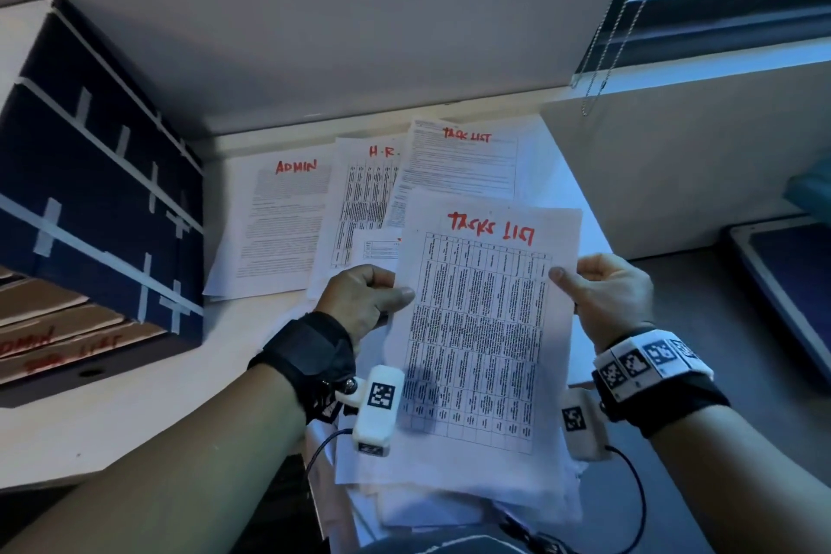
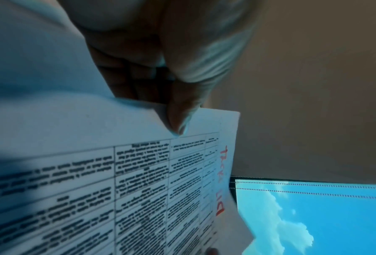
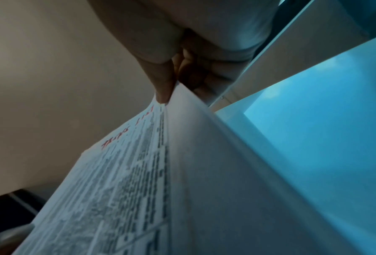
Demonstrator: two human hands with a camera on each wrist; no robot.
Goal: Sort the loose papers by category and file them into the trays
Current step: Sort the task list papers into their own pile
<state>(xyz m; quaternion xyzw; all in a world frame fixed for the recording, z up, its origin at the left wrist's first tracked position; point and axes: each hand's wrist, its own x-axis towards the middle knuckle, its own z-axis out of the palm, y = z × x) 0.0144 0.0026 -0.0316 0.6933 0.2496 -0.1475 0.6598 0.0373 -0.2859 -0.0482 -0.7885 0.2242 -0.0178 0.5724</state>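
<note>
Unsorted stack [image 1: 449, 495] remains nearest; "Tasks List" sheet [image 1: 481, 328] is pinched by left hand [image 1: 364, 297] and right hand [image 1: 607, 292]; three far piles started; trays [image 1: 67, 328] unfilled.

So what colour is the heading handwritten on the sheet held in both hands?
Red, reading "TASKS LIST" on the held sheet; clearest in the head view.
</note>
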